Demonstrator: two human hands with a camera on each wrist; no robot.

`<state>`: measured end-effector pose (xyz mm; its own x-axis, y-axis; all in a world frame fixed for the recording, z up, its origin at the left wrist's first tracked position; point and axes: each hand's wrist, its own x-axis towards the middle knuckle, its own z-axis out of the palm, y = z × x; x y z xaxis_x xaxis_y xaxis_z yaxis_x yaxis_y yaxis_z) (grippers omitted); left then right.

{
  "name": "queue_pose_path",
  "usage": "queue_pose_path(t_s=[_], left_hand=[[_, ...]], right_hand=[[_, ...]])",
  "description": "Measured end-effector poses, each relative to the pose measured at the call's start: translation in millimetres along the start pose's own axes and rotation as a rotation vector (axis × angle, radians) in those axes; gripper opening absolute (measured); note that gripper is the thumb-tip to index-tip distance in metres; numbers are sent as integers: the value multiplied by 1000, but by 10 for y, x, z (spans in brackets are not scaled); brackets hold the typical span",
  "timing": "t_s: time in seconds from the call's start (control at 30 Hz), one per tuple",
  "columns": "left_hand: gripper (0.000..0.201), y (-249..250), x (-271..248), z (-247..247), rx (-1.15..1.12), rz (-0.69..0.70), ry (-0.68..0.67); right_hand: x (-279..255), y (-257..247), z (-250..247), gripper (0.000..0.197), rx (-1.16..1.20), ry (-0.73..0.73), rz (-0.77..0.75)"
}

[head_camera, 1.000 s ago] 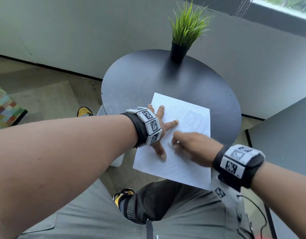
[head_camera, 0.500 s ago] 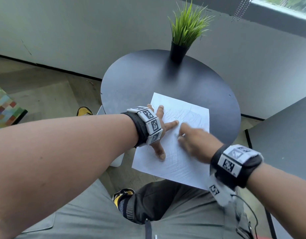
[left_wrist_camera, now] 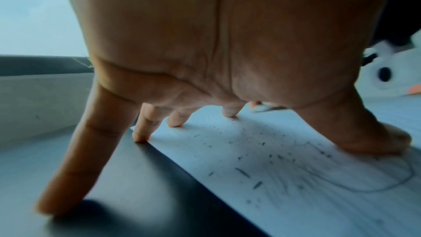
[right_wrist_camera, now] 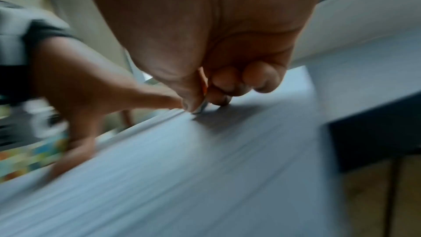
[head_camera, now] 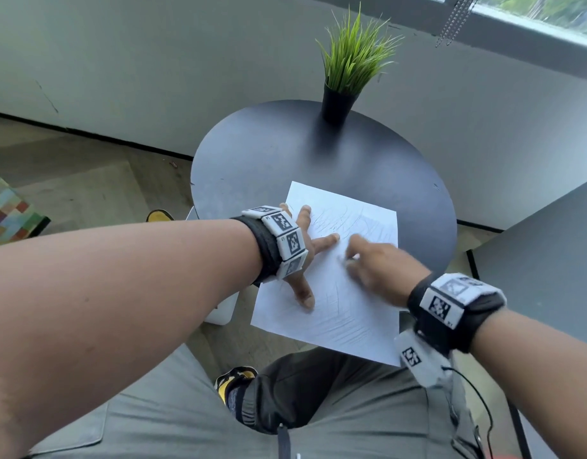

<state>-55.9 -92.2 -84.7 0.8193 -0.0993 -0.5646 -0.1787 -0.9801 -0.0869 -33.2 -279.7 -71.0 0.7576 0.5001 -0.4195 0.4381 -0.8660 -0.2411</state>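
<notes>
Between the thumb and curled fingers of my right hand (head_camera: 381,270) sits a small stub (right_wrist_camera: 200,106). I pinch it tight, and its greyish tip is down on the sheet of paper (head_camera: 345,313). A bit of orange shows higher up between my fingers, but the right wrist view is too smeared to tell what the stub is. My other fingers are folded into the palm.

Just beside it, my left hand (head_camera: 310,256) is spread flat, with straight fingers pressing down and gripping nothing. The thumb (left_wrist_camera: 364,132) and the middle fingertips bear on the paper, while the little finger (left_wrist_camera: 75,168) lands on the bare table past the sheet's left edge.

The paper is covered in faint pencil lines, and dark flecks (left_wrist_camera: 243,172) are scattered under my left palm. It lies on the near part of the round dark table (head_camera: 285,154), its near edge hanging over my lap. At the far rim, well apart from the sheet, stands a grassy plant (head_camera: 351,61) in a black pot (head_camera: 337,106).
</notes>
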Motion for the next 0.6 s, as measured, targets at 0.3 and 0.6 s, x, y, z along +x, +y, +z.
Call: queue_pose_path(t_s=[0.3,0.6], left_hand=[[139,100,-8,19,-9,73,61],[144,10,-41,43,-12,74,28]], right_hand=[[88,209,-72,18,-100,140,110],[99,98,-62,18,-159,99,3]])
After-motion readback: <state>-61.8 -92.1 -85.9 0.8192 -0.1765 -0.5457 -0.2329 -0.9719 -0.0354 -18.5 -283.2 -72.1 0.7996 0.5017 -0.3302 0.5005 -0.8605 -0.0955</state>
